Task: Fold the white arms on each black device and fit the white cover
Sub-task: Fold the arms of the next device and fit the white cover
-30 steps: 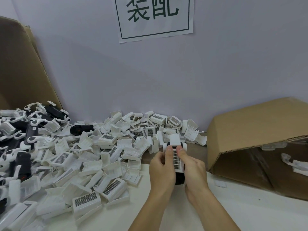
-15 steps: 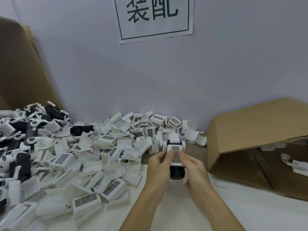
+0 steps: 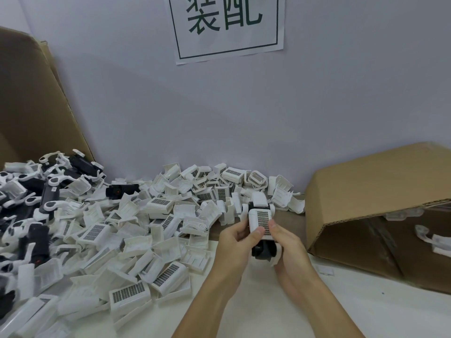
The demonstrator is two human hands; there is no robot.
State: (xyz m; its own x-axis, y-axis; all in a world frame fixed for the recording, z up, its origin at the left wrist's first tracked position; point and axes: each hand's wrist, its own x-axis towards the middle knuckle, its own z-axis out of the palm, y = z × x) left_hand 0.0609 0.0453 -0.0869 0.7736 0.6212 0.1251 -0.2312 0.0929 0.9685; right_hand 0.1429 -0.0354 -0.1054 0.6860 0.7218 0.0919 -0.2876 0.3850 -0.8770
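Above the table, both hands hold one black device (image 3: 264, 250) with a white cover (image 3: 260, 222) on its top face; the cover has a dark grid patch. My left hand (image 3: 235, 242) grips it from the left, thumb pressing the cover. My right hand (image 3: 288, 245) grips it from the right, thumb on the cover's edge. White folded arms show at the device's far end. A heap of loose white covers (image 3: 127, 240) lies to the left. More black devices with unfolded white arms (image 3: 46, 198) are piled at the far left.
An open cardboard box (image 3: 371, 191) lies on its side at the right, with a few white parts inside. A tall cardboard sheet (image 3: 31, 98) leans at the left. The wall with a paper sign (image 3: 227, 25) stands close behind. The white table (image 3: 256, 308) runs under my forearms.
The white cover has slid toward the device's far end, baring the black near end. Both hands dropped slightly, thumbs shifting with the cover.
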